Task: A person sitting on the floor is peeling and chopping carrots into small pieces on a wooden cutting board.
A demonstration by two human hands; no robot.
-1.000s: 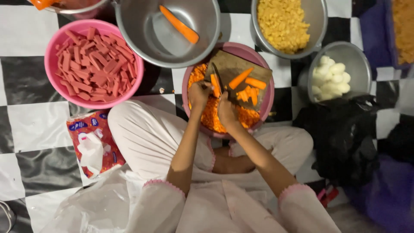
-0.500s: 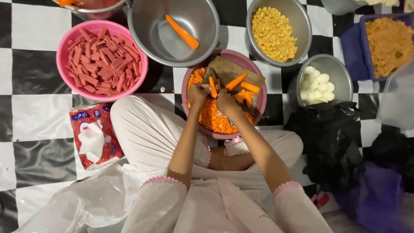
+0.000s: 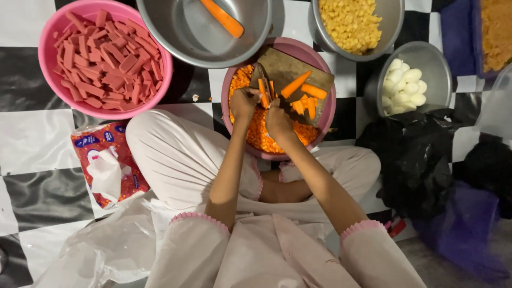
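I sit cross-legged on the floor over a pink bowl full of diced carrot. A small brown cutting board rests across the bowl with several carrot sticks on it. My left hand pinches an upright carrot piece at the board's near edge. My right hand grips a knife, whose dark blade lies against that carrot piece.
A pink basin of red sausage strips sits at left, a steel bowl holding one whole carrot at top, a steel bowl of yellow cubes and a steel bowl of peeled white eggs at right. Black bags and a tissue pack flank me.
The view has drifted so the bowls sit slightly differently in frame. My hands stay at the board's near edge with the knife against the carrot piece.
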